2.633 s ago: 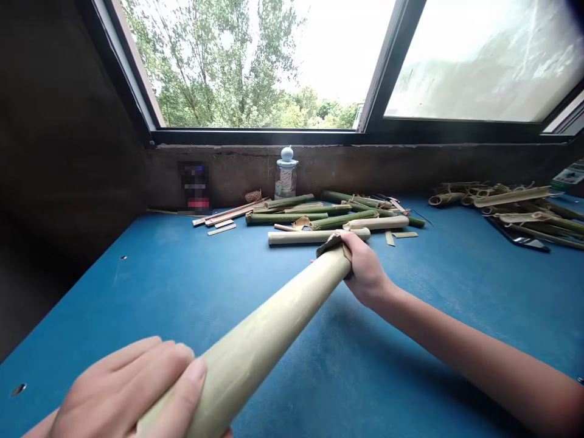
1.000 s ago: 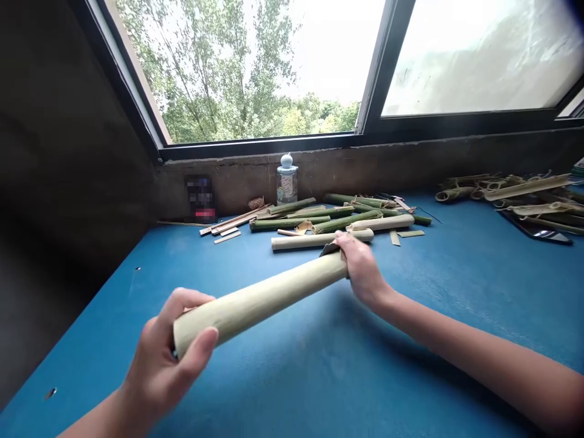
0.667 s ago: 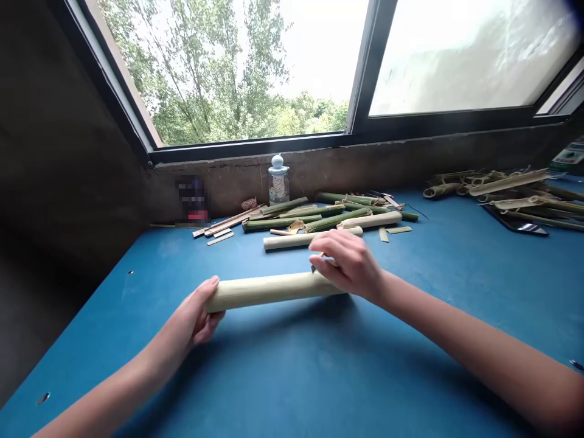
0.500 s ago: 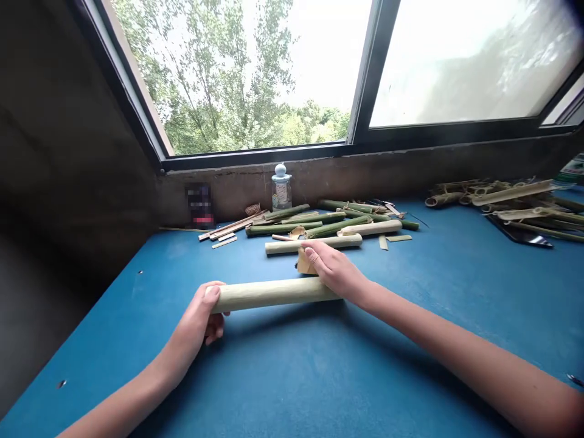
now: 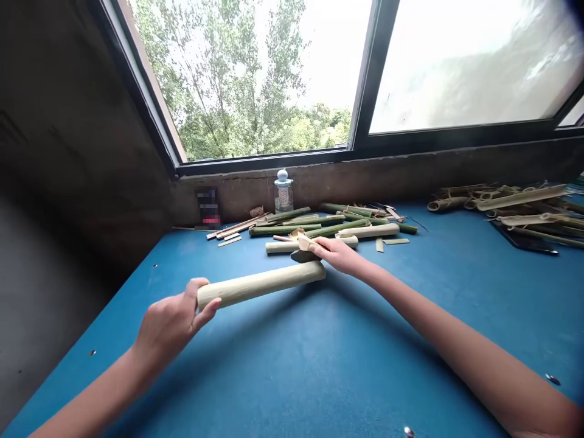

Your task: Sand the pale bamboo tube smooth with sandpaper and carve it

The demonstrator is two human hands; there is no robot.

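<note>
From the head camera, the left hand (image 5: 171, 325) has its fingers curled under and around one end of a pale peeled bamboo tube (image 5: 260, 285), with the thumb on top. The tube lies across the view, its left end nearer the camera, and its shadow falls apart from it on the blue worktable (image 5: 274, 377), so it appears lifted. The right hand (image 5: 337, 255) is nearly flat, its fingers close together, pinching a folded tan sheet (image 5: 303, 244) that may be sandpaper. The sheet's dark underside sits at the tube's far end, though I cannot tell whether it touches.

Just beyond lies a second pale bamboo length (image 5: 310, 245), with a third (image 5: 368, 230) behind it. Behind these is a loose pile of about six green bamboo lengths (image 5: 328, 228); the exact count is hidden by overlap. To their left lie about four flat bamboo strips (image 5: 230, 228), and two short strips (image 5: 387, 241) lie to the right. One glass jar (image 5: 283, 196) with a pale blue lid stands against the wall, its contents too small to tell. At far right, a heap of split bamboo pieces (image 5: 515, 207) partly covers a dark flat slab (image 5: 524, 244).
</note>
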